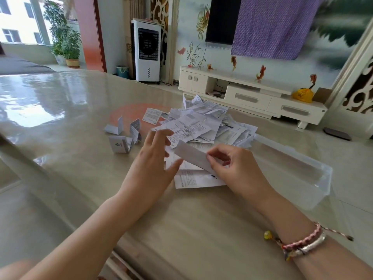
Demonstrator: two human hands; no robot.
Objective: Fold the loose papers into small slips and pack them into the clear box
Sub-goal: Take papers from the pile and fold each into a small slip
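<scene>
Glossy beige stone, slick enough to mirror the window, forms the table (60, 122), and two bare forearms reach across it from six o'clock. A braided pink bracelet (302, 240) and a pale bangle circle the right wrist. The right hand (236, 168) pinches a folded white paper strip (191, 156) at its near end, thumb and curled fingers closed on the crease. The left hand (153, 160) lies just at nine o'clock of the strip, fingers spread wide and nearly straight, its thumb touching the paper's lower edge. Under both hands rests a flat printed sheet (193, 179), slightly creased. At three o'clock of the hands sits the clear box (298, 168), a shallow rectangular plastic tub with rounded corners; whether anything is in it cannot be told. At twelve o'clock a loose heap of crumpled printed papers (203, 122) spills against the box's far end. At ten o'clock, well apart from the heap, four small folded slips (125, 134) stand half-open like little tents. Far beyond, a white cabinet (252, 96) runs along the wall.
</scene>
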